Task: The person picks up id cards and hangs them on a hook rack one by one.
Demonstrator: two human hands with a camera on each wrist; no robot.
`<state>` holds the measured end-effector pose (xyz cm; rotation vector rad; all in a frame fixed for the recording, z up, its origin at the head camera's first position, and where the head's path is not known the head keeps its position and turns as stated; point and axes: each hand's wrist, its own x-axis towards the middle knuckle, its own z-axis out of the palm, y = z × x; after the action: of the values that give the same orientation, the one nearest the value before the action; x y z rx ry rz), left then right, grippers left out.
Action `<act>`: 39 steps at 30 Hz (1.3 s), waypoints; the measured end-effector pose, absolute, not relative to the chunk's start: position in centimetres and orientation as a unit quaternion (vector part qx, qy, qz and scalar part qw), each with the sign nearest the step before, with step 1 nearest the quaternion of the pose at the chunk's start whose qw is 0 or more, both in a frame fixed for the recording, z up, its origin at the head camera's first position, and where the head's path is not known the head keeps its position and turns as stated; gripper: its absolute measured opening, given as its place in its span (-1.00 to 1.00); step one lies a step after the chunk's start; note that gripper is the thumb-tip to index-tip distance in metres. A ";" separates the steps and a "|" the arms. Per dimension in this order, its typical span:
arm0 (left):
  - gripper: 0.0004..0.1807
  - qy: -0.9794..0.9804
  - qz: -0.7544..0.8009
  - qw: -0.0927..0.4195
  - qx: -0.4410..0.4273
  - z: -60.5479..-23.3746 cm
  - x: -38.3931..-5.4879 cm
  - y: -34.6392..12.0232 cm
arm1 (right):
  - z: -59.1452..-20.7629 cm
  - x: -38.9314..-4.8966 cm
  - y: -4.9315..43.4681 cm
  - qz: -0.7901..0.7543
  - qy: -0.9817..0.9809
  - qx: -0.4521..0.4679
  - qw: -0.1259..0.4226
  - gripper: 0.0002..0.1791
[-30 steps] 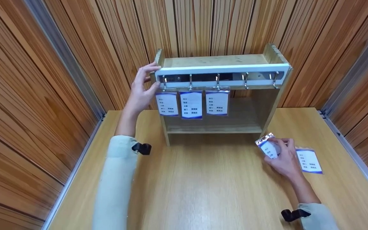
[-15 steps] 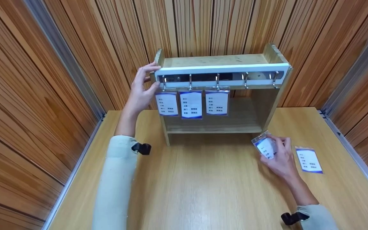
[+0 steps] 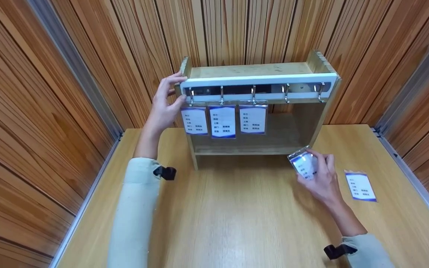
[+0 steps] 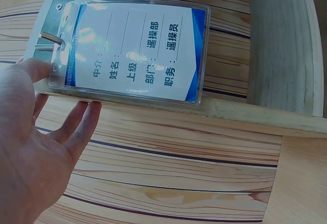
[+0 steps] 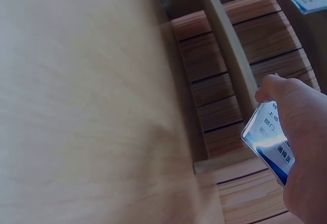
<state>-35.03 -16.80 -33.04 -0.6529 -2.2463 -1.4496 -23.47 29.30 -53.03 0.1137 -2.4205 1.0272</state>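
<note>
My left hand (image 3: 166, 102) grips the left end of a small wooden shelf (image 3: 251, 70), thumb on the front of its white hook rail (image 3: 259, 79) and the other fingers at the side board. Three clear badge holders hang from the rail's left hooks: a left one (image 3: 194, 121), a middle one (image 3: 222, 121) and a right one (image 3: 252, 119). In the left wrist view the leftmost badge holder (image 4: 138, 50) hangs close to my thumb. My right hand (image 3: 322, 182) pinches another badge holder (image 3: 304, 163) by its sides, tilted, close to the shelf's lower right corner.
One more badge holder (image 3: 361, 187) lies on the wooden table (image 3: 229, 223), right of my right hand. The rail's two right hooks (image 3: 287, 93) hold nothing. Wood-panelled walls (image 3: 99, 56) stand behind and on both sides.
My right hand has moved left and toward the shelf with its badge holder, away from the one lying on the table. My left hand has stayed in place.
</note>
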 end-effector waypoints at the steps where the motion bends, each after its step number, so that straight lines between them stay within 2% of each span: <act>1: -0.54 -0.800 -0.517 0.193 -0.234 -33.0 -35.1 -16.8 | -52.8 -23.5 29.1 0.378 -0.888 0.045 0.260 -0.04; 11: -0.55 -0.800 -0.519 0.191 -0.233 -33.0 -35.1 -16.6 | -50.9 -23.8 27.7 0.399 -0.871 0.043 0.283 -0.04; 22: -0.54 -0.803 -0.517 0.190 -0.227 -33.0 -35.2 -16.6 | -49.1 -24.4 26.1 0.404 -0.848 0.061 0.337 -0.07; 39: -0.54 -0.800 -0.516 0.200 -0.232 -33.1 -35.0 -16.7 | -45.1 -25.1 23.7 0.424 -0.811 0.085 0.393 -0.05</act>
<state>-34.97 -16.75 -33.14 -0.6485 -2.2362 -1.4409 -25.11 23.72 -45.10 0.2153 -2.0591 1.0761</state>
